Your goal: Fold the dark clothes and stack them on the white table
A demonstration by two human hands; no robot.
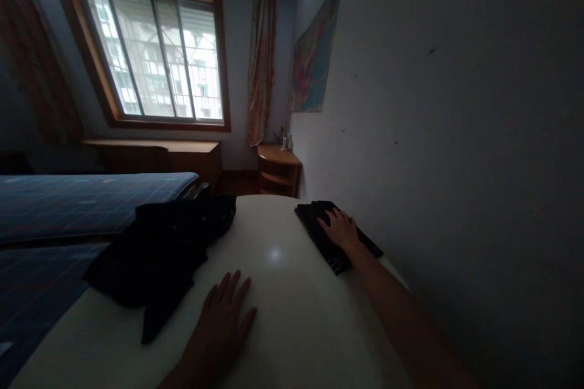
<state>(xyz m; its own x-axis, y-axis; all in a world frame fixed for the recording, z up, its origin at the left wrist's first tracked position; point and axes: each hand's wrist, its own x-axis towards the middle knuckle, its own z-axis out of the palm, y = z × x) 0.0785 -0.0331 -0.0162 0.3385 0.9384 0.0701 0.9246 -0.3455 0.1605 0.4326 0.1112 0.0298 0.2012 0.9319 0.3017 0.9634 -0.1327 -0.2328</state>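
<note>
My right hand (340,228) rests with spread fingers on a folded black cloth item (319,225), perhaps a garment, at the right side of the pale table (283,298). Lighter stitching or trim runs along that item's left edge. Over the table's left part lies a crumpled dark garment (168,249), with a few small button-like spots near its far end. My left hand (223,316) is open above or on the tabletop, fingers apart, just right of the dark garment and not touching it. Neither hand grips anything.
A bed with a blue checked mattress (91,203) adjoins the table on the left. To the right stands a bare wall (456,164). A corner shelf (279,156) and a low wooden desk (191,147) are at the back, below a window (159,55).
</note>
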